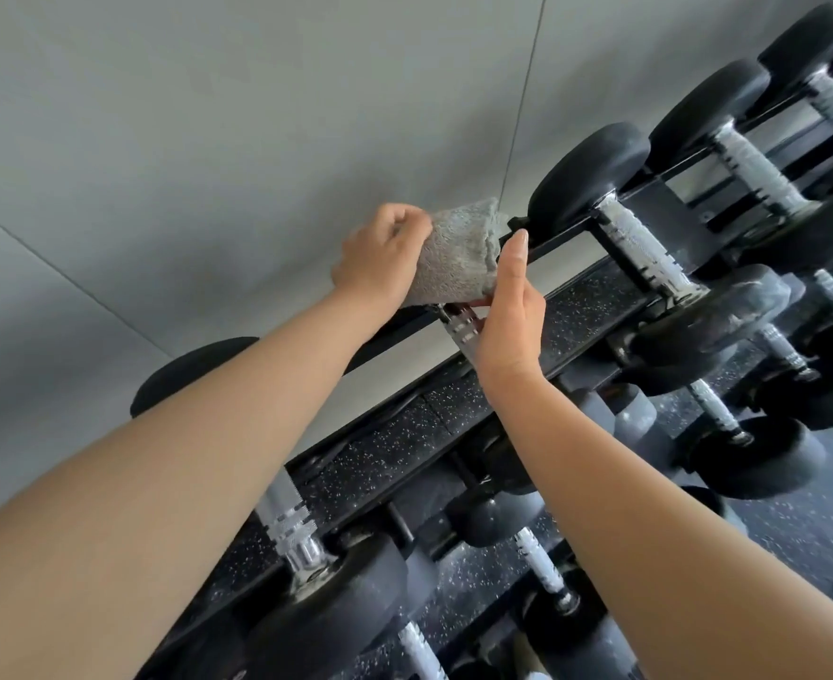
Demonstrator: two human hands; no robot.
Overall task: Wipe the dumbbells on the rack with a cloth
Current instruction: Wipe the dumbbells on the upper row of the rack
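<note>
Head view looks down two bare arms at a big grey wall [208, 115]. In front of it stands the black rack [554, 243]. Rows of dark dumbbells [591, 174] lie on it, one beside the next, each with a shiny metal bar in the middle. The grey cloth [454, 252] sits on the top row, bunched over the far round end of one dumbbell, so that end is hidden. The left hand [380, 257] holds the cloth tight, with its fingers [404, 223] curled into the fluffy part. The right hand [510, 311] is just beside the cloth, up against that dumbbell's handle [461, 331]. One of its fingers [520, 247] points straight up, but the others are hidden behind the hand, so I cannot tell if it is gripping the handle or only touching it. The handle runs away from the person toward the wall. The covered end is at the wall side, and the near end comes back under the right wrist. So the cloth is at the far tip, and the bare bar lies just below it, toward the person. I think the next rub needs the left hand to pull the cloth back along the bar, and the right hand is in that path and may need to move.
</note>
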